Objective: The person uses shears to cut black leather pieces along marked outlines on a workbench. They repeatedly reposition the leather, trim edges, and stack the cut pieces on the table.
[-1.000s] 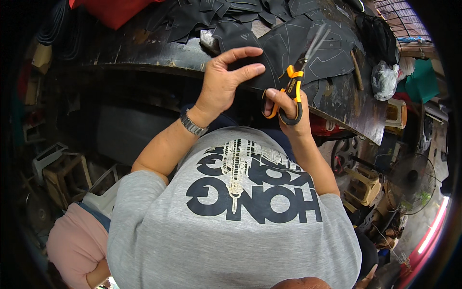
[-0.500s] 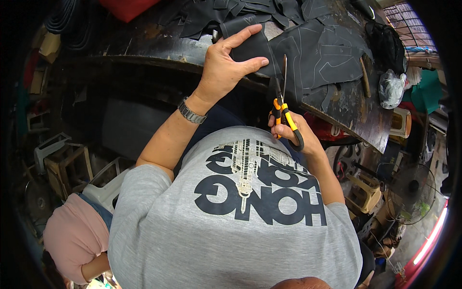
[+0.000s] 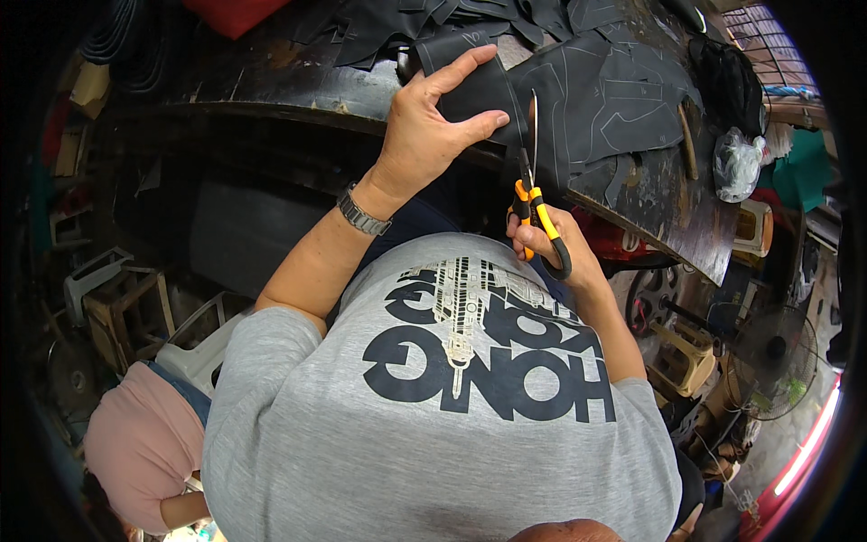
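Observation:
My right hand (image 3: 553, 237) is closed round the yellow-and-black handles of a pair of scissors (image 3: 540, 206). Their blades point away from me and stand slightly apart, at the edge of a black sheet (image 3: 471, 88) marked with pale lines. My left hand (image 3: 424, 126), with a metal watch on its wrist, holds this sheet at the table edge. Its thumb and forefinger are spread over the top; the other fingers are hidden. Right of the blades lies another black sheet (image 3: 587, 108) with outlined shapes.
Black offcuts (image 3: 397, 27) lie heaped at the dark table's (image 3: 271, 86) far side. A thin stick (image 3: 688, 144) and a clear plastic bag (image 3: 737, 167) are on the right. A fan (image 3: 777, 361) and stool (image 3: 682, 357) stand lower right. Another person (image 3: 144, 443) is at lower left.
The scissors and both hands have shifted only slightly in the picture. My left hand keeps its place on the sheet, and the scissor blades stay slightly apart.

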Demonstrator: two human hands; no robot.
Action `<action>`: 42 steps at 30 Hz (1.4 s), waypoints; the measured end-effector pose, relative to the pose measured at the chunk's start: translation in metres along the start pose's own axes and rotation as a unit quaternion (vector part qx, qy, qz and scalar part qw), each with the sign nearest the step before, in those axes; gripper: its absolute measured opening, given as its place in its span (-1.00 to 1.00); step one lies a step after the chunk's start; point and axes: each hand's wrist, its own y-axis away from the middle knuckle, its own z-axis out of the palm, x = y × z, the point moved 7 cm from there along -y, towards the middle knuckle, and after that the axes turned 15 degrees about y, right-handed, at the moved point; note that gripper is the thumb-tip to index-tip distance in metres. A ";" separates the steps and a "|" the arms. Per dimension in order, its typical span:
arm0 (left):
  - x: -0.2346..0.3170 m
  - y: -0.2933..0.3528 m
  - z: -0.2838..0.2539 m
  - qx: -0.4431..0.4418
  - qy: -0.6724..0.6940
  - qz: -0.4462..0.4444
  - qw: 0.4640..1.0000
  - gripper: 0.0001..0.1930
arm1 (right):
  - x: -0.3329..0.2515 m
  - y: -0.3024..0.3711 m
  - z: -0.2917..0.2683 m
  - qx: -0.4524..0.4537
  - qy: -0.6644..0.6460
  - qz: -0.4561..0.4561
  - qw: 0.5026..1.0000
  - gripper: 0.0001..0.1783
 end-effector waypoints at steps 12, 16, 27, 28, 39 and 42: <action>0.002 -0.003 -0.004 0.015 0.003 0.040 0.999 -0.37 | 0.004 0.004 0.003 0.021 -0.006 0.023 1.000 -0.51; 0.002 -0.003 -0.005 0.016 -0.008 0.041 0.999 -0.36 | 0.005 0.006 0.002 0.004 -0.004 0.034 0.999 -0.52; -0.002 -0.001 -0.008 0.008 -0.002 0.040 0.999 -0.36 | 0.007 0.004 0.005 0.025 -0.004 0.006 1.000 -0.57; -0.001 -0.001 -0.008 0.008 -0.003 0.044 0.999 -0.36 | 0.007 0.005 0.006 0.025 -0.006 0.000 1.000 -0.58; 0.000 -0.003 -0.011 0.010 -0.038 0.082 0.996 -0.36 | 0.004 0.011 0.010 0.031 0.002 0.032 0.999 -0.66; 0.000 -0.003 -0.011 0.009 -0.046 0.087 0.995 -0.35 | 0.003 0.012 0.010 0.031 0.001 0.048 0.998 -0.67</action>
